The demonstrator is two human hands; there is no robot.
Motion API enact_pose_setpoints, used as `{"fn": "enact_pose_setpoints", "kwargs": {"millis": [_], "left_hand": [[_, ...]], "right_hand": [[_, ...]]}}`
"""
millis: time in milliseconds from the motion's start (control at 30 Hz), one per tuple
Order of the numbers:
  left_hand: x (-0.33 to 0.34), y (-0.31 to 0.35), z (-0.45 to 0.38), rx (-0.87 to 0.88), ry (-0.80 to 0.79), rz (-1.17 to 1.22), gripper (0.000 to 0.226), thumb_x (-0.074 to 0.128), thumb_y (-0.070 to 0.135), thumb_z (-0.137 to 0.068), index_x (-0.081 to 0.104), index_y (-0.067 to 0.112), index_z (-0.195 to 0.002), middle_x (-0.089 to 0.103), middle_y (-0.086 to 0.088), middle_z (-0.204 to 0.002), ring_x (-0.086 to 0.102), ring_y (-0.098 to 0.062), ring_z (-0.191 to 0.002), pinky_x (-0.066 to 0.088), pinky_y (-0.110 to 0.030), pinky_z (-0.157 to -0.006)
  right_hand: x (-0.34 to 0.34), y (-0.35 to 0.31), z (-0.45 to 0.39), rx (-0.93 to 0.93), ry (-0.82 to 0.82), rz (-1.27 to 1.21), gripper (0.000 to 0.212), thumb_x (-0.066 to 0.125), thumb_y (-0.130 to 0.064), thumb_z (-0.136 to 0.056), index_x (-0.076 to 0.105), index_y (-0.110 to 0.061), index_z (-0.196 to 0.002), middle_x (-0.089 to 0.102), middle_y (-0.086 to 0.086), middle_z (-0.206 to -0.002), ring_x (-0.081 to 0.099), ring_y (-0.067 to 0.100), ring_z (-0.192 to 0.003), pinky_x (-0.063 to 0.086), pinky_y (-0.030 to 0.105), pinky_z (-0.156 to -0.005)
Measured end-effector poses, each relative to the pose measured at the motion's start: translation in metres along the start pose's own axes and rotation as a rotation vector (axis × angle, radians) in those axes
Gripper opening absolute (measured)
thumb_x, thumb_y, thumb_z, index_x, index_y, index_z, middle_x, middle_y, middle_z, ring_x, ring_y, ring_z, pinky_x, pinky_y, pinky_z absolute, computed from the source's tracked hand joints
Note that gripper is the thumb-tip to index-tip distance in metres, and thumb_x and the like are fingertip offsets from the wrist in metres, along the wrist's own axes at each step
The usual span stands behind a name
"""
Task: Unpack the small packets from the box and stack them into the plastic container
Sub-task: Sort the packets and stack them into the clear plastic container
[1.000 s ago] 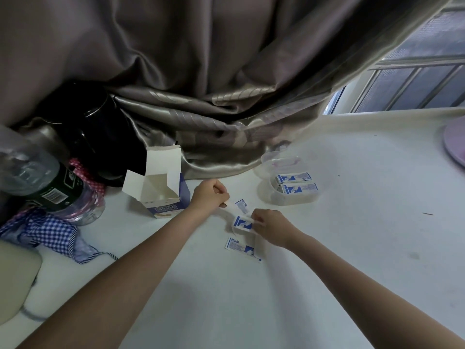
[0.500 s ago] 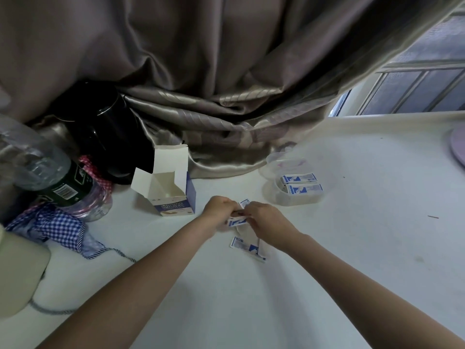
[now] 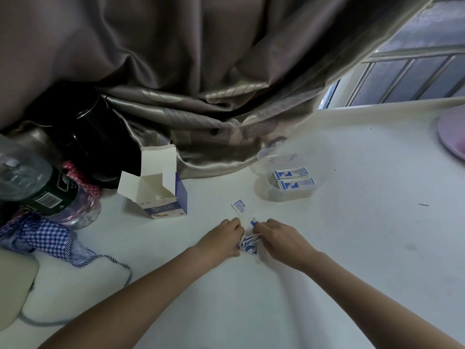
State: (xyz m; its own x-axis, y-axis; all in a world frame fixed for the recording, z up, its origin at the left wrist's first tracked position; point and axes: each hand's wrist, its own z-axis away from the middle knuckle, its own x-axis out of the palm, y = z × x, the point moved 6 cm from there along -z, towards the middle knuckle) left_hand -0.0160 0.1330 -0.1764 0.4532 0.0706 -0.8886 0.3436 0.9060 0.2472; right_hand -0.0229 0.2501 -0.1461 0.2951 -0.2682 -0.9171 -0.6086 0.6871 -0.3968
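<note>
From my seat, the clutter sits at nine to ten o'clock on the white tabletop [image 3: 352, 248]: a clear plastic bottle [image 3: 32, 187] with a dark green label and a barcode lies on its side, a blue checked cloth [image 3: 47, 235] with a trailing cord beneath it, a red patterned cloth [image 3: 78, 172] behind, and a black round vessel [image 3: 93, 137] against the brown curtain [image 3: 201, 71]. The curtain's folds pool onto the tabletop at twelve o'clock and reach right behind the plastic container [image 3: 281, 195]. A barred window [image 3: 415, 71] shows at two o'clock, and a pale purple disc [image 3: 453, 137] is cut off at three o'clock.

The box [image 3: 161, 195] stands at eleven o'clock, flaps open, white inside, blue on the side; its front print is too blurred to read. The clear container at one o'clock holds two white-and-blue packets [image 3: 293, 178] lying side by side.

At the centre, my left hand [image 3: 221, 238] and right hand [image 3: 279, 238] meet over a small bunch of packets [image 3: 247, 244], white with blue markings. Both grips are curled in, pinching that bunch from either side. One loose packet [image 3: 239, 206] lies flat just beyond the hands, apart from them. Its blue writing is too small to read.
</note>
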Motion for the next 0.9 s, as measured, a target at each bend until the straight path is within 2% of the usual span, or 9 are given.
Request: {"fn": "enact_pose_setpoints", "kwargs": {"millis": [200,333,433,567,633,700,767,833,900], "left_hand": [[-0.003,-0.016,0.007,-0.220,0.037,0.421,0.017,0.068,0.013,-0.079,0.055,0.015,-0.090,0.052,0.000,-0.091,0.055,-0.018,-0.080,0.039,-0.024,-0.066],[-0.002,-0.037,0.011,-0.361,-0.018,0.835,0.016,0.071,0.010,-0.078,0.057,0.016,-0.075,0.059,0.009,-0.060,0.052,-0.006,-0.048,0.041,-0.020,-0.047],[-0.011,-0.043,0.015,-0.459,0.132,1.213,0.014,0.069,0.006,-0.081,0.058,0.012,-0.074,0.059,0.006,-0.051,0.050,-0.002,-0.037,0.040,-0.018,-0.045],[-0.017,-0.013,0.001,-0.347,0.114,1.156,0.017,0.071,0.008,-0.079,0.059,0.016,-0.069,0.057,0.008,-0.054,0.052,-0.001,-0.044,0.042,-0.023,-0.054],[-0.023,-0.002,-0.006,-0.265,0.130,0.923,0.020,0.073,0.019,-0.076,0.056,0.020,-0.066,0.056,0.010,-0.057,0.052,0.003,-0.050,0.040,-0.021,-0.055],[-0.032,-0.003,-0.010,-0.211,0.184,0.577,0.017,0.071,0.027,-0.078,0.061,0.019,-0.090,0.062,0.004,-0.091,0.060,-0.008,-0.086,0.046,-0.024,-0.074],[-0.031,-0.009,-0.011,-0.261,0.165,0.301,0.041,0.064,0.032,-0.083,0.052,0.016,-0.119,0.049,-0.004,-0.120,0.050,-0.023,-0.110,0.042,-0.030,-0.092],[-0.025,-0.008,-0.010,-0.341,0.105,0.148,0.051,0.059,0.038,-0.087,0.044,0.010,-0.127,0.043,-0.010,-0.127,0.047,-0.027,-0.115,0.041,-0.033,-0.093],[-0.022,0.001,-0.014,-0.352,0.063,0.004,0.049,0.052,0.033,-0.091,0.041,0.004,-0.128,0.044,-0.013,-0.130,0.047,-0.028,-0.117,0.042,-0.033,-0.091]], "right_hand": [[-0.001,0.026,-0.007,0.236,0.028,-0.047,0.018,0.042,-0.008,-0.091,0.053,-0.009,-0.105,0.063,0.010,-0.098,0.057,0.031,-0.091,0.043,0.035,-0.070],[-0.014,0.044,-0.001,0.532,0.193,-0.507,0.011,0.047,-0.006,-0.090,0.048,-0.013,-0.082,0.057,0.000,-0.070,0.050,0.024,-0.067,0.037,0.024,-0.057],[-0.012,0.036,-0.002,0.654,0.182,-0.942,0.008,0.051,-0.005,-0.087,0.055,-0.011,-0.085,0.062,0.005,-0.083,0.056,0.021,-0.072,0.046,0.030,-0.071],[-0.006,0.011,-0.014,0.657,0.113,-1.166,0.010,0.053,0.003,-0.084,0.057,-0.006,-0.084,0.061,0.008,-0.083,0.056,0.020,-0.073,0.045,0.028,-0.069],[-0.013,0.017,-0.016,0.677,0.197,-1.058,0.016,0.053,0.001,-0.083,0.054,-0.013,-0.076,0.060,0.004,-0.076,0.054,0.019,-0.069,0.044,0.029,-0.065],[-0.026,0.028,-0.012,0.659,0.259,-0.847,0.013,0.050,-0.003,-0.085,0.052,-0.014,-0.080,0.060,0.003,-0.077,0.053,0.021,-0.069,0.043,0.028,-0.062],[-0.036,0.036,-0.006,0.572,0.239,-0.535,0.007,0.045,-0.006,-0.090,0.049,-0.009,-0.095,0.060,0.007,-0.082,0.052,0.023,-0.066,0.041,0.027,-0.055],[-0.042,0.037,0.001,0.436,0.203,-0.098,0.018,0.045,-0.003,-0.089,0.043,-0.009,-0.106,0.061,0.010,-0.083,0.050,0.028,-0.067,0.035,0.030,-0.053],[-0.038,0.032,0.006,0.281,0.216,0.238,0.041,0.064,0.004,-0.068,0.044,-0.012,-0.100,0.061,0.005,-0.067,0.052,0.026,-0.059,0.026,0.026,-0.047]]}}
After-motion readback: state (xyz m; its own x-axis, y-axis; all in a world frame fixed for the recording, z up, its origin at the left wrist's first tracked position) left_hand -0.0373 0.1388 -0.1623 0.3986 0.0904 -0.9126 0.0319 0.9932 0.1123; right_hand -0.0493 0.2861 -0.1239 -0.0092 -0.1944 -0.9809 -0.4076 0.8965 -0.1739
